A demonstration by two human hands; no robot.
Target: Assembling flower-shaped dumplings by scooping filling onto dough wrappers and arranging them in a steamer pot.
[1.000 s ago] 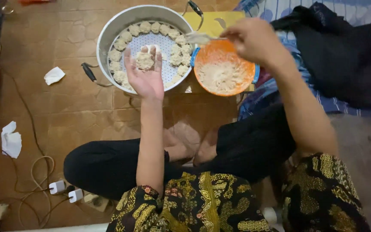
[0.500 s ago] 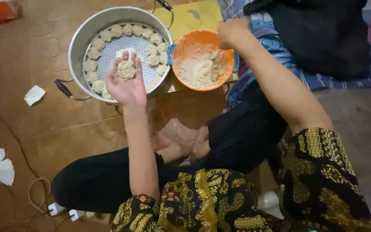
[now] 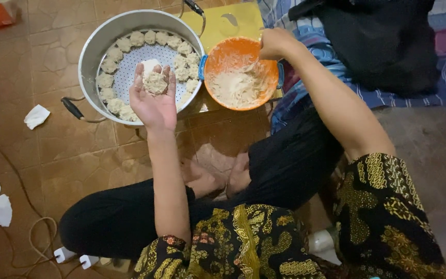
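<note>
A filled wrapper (image 3: 155,80) is cradled in the open left hand (image 3: 154,101) above the steamer pan (image 3: 91,49); the right hand (image 3: 274,44), clenched on something unseen, is held over the orange bowl (image 3: 223,51) just right.

left hand (image 3: 153,101) cupping dumpling (image 3: 155,81), perhaps unsealed

You see a steamer pot (image 3: 91,57) of dull grey metal, with a white perforated tray (image 3: 145,67) inside. The dumplings (image 3: 110,66) look matt and floury. On your left hand (image 3: 153,101) lies a thin dough wrapper (image 3: 150,66) with rough, grainy filling (image 3: 156,82). The orange bowl (image 3: 223,54) is smooth plastic. The floor (image 3: 32,155) is glossy brown tile, with crumpled paper (image 3: 36,115).
</note>
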